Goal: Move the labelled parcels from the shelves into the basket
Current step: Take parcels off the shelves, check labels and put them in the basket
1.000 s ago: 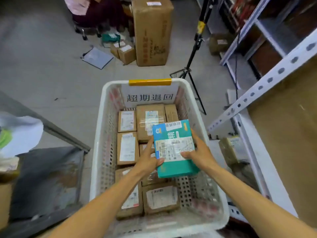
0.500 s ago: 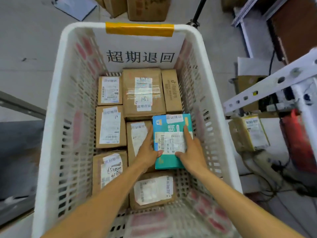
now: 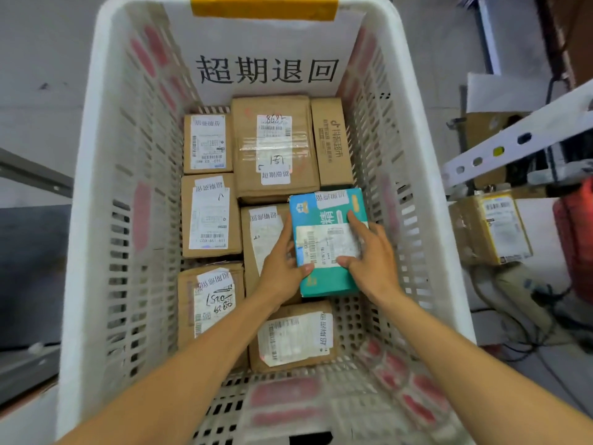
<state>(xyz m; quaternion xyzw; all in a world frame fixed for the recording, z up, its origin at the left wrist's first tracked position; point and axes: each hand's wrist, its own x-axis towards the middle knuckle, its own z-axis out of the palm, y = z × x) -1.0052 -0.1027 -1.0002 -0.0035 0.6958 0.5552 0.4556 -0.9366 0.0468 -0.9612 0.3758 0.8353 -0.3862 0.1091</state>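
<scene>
Left hand (image 3: 282, 268) grips the left edge of the teal parcel (image 3: 324, 216), thumb on top. Right hand (image 3: 373, 256) grips the opposite edge, index finger laid across the top. This two-sided hold likely keeps the parcel level and label-up while it seats into the gap by the right wall of the basket (image 3: 93, 155).

Count: seven brown parcels (image 3: 210, 216) lie flat left of and beyond the hands, and one teal parcel lies between them. One yellow-taped parcel (image 3: 495, 229) sits outside the basket, right of the right hand.
</scene>
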